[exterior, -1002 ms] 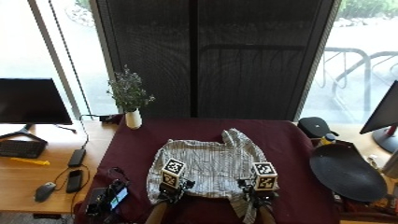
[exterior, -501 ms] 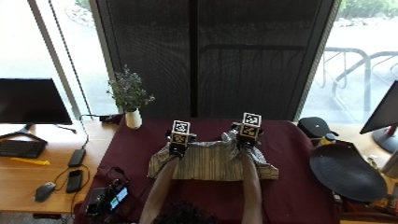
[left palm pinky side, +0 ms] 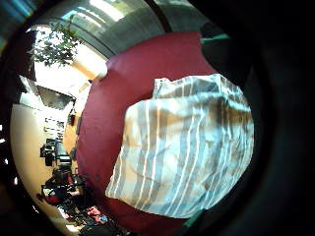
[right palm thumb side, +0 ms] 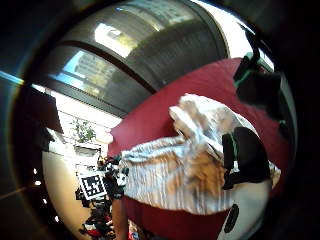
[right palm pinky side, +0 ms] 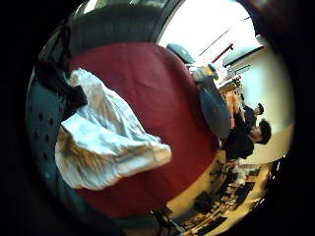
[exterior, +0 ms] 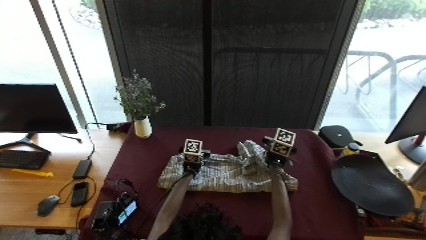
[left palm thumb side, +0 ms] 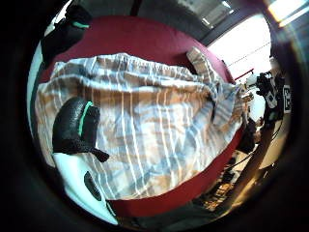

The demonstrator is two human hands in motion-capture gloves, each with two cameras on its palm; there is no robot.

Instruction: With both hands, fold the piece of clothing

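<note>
A long table draped in a dark red cloth (exterior: 219,210) fills the middle of the room, with a wooden desk (exterior: 33,175) to its left carrying a black monitor (exterior: 33,107), keyboard and mouse. A round dark grey disc (exterior: 369,182) lies at the table's right end, and a white vase of green sprigs (exterior: 141,125) stands near its far left corner.

At the centre of the cloth lies the grey-and-white striped shirt (exterior: 223,172), doubled into a wide band with a bunched sleeve or collar rising at its far right.

The person's left hand (exterior: 192,162) rests at the shirt's far edge left of centre; the right hand (exterior: 278,152) is at the far right, by the bunched part. Dark fingertips (right palm thumb side: 247,155) lie on the fabric in the right palm view, but whether either hand pinches the cloth or merely presses it cannot be told.

The shirt looks thin, light and limp: likely to sag and wrinkle when lifted, not slip. It is probably best taken by pinching the two far corners or side edges and keeping them level.
</note>
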